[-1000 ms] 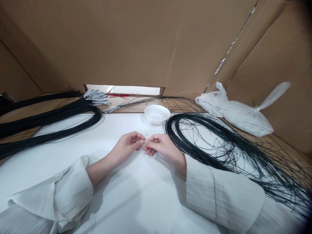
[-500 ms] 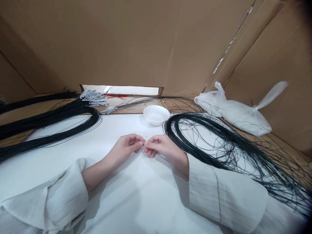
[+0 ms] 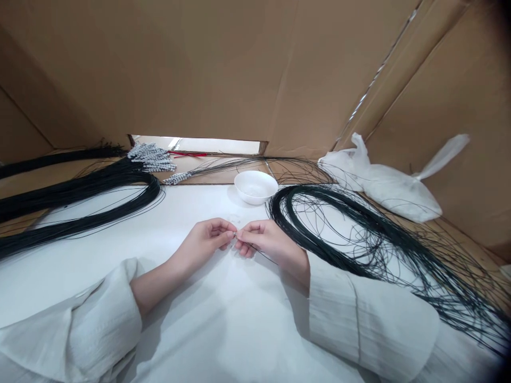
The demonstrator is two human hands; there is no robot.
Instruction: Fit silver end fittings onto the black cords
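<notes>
Above the white table, my left hand (image 3: 211,235) and my right hand (image 3: 264,238) meet fingertip to fingertip. My right hand is closed in a pinch on a thin dark cord (image 3: 263,254), whose tail runs out below the fingers toward the wrist. Thumb and forefinger of my left hand are pinched at the cord's end; a tiny pale thing shows between the hands, too small to name. Just beyond the hands stands a white bowl (image 3: 255,187). Some small clear bits lie on the table behind the fingers, hard to make out.
To the right lies a looped bundle of dark cords (image 3: 319,234), with loose strands spreading out. Dark cord bundles (image 3: 88,194) with black-and-white ends (image 3: 150,157) lie left. A tied white plastic bag (image 3: 399,189) rests against the cardboard wall (image 3: 199,69), which has a slot.
Both hands keep almost the same pose, fingertips together. A small pale thing shows slightly more between the fingertips. The whole view has shifted a little.
</notes>
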